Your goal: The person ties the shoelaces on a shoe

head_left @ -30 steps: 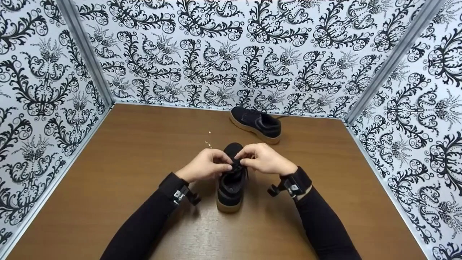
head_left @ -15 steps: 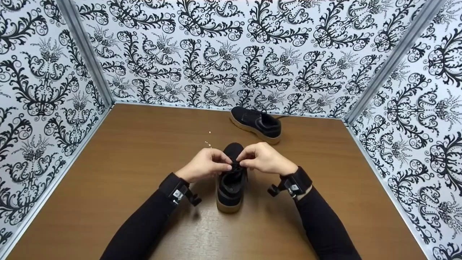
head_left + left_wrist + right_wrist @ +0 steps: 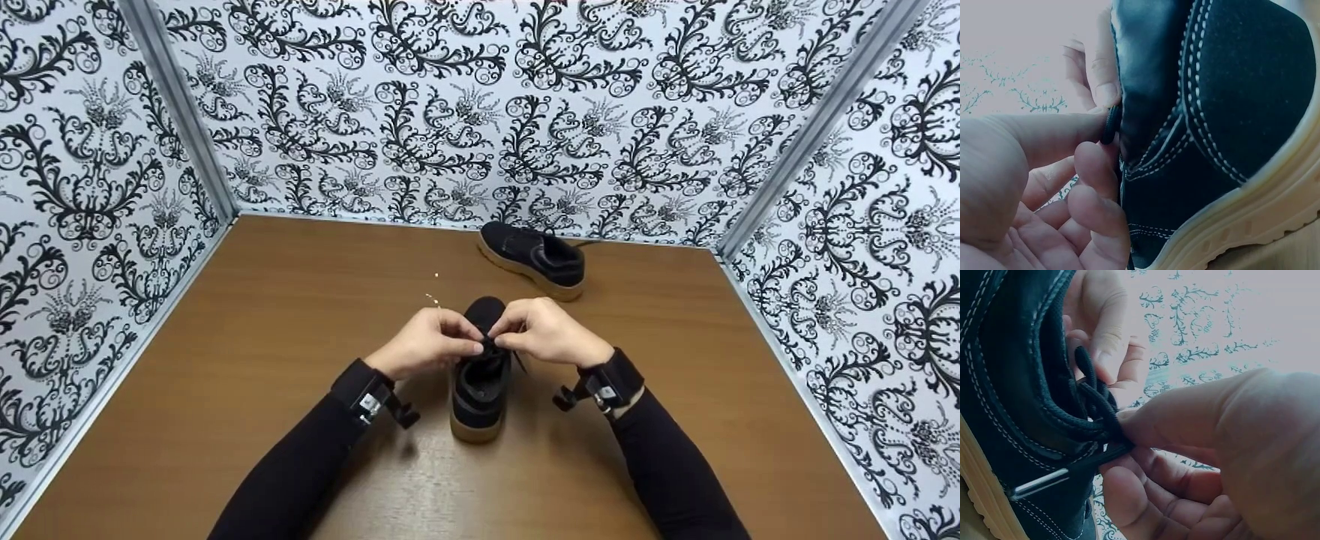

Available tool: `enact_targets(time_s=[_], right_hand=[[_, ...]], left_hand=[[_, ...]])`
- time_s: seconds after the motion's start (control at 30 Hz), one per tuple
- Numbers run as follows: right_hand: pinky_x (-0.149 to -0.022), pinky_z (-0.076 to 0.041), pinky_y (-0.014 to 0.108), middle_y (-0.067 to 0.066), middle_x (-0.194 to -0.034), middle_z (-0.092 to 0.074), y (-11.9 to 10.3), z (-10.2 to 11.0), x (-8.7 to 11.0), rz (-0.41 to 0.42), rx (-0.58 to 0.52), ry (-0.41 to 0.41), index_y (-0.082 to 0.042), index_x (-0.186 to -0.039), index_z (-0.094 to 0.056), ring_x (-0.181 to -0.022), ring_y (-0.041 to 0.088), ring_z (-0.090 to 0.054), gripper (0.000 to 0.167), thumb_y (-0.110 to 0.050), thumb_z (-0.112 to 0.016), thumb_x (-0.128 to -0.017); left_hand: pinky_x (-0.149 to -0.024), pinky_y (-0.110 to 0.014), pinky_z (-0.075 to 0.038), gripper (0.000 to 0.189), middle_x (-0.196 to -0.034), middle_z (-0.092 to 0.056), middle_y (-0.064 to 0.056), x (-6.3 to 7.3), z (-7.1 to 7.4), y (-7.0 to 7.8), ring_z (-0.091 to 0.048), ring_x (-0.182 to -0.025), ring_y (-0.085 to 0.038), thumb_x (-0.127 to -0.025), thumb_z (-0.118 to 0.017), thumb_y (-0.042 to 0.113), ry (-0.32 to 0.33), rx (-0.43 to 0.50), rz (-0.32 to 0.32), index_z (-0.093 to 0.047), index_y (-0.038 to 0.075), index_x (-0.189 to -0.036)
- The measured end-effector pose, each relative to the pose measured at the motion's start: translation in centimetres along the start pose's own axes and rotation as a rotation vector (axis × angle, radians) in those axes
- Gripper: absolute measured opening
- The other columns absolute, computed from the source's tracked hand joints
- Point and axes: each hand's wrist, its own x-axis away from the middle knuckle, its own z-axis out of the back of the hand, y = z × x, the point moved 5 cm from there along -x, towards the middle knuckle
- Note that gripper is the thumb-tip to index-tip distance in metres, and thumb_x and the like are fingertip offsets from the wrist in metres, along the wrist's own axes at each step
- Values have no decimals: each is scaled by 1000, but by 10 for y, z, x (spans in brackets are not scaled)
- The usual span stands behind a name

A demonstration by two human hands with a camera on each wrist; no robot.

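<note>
A black shoe (image 3: 478, 416) with a tan sole stands on the table, its toe pointing away from me. Over its tongue, my left hand (image 3: 424, 345) pinches a loop of the black shoelace (image 3: 1111, 125) between thumb and finger. From the other side my right hand (image 3: 551, 331) holds the shoelace (image 3: 1107, 405) between thumb and forefinger. Past those fingers hangs a loose lace end with a shiny tip (image 3: 1041, 484). Both hands' fingertips nearly meet above the laces. How the knot is formed is partly hidden by the fingers.
A second black shoe (image 3: 529, 255) lies at the back, near the patterned wall (image 3: 450, 112). Small pale specks (image 3: 433, 300) show on the brown table (image 3: 315, 300), left of the near shoe's toe. Each wrist wears a strapped camera.
My right hand has shifted slightly, and a lace end now sticks out below it to the right of the shoe. The left hand and both shoes have stayed in place.
</note>
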Motion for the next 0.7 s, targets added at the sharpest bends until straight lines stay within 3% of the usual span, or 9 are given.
enact_targets(time_s=[0.2, 0.7], right_hand=[[-74, -54, 27, -5, -89, -78, 1, -3, -1, -56, -15, 18, -8, -102, -83, -80, 9, -67, 4, -11, -83, -98], [-70, -54, 26, -6, -87, -77, -5, -6, -2, -9, 59, 80, -11, -95, -84, -75, 7, -65, 2, -12, -84, -97]], left_hand=[[-56, -22, -48, 18, -86, -75, -1, 0, 0, -1, -59, -65, -11, -94, -91, 16, 9, 21, 4, -86, 5, -107], [-55, -22, -46, 18, -88, -76, -1, 1, 0, -3, -59, -65, -11, -93, -91, 15, 9, 40, 20, -86, 7, -108]])
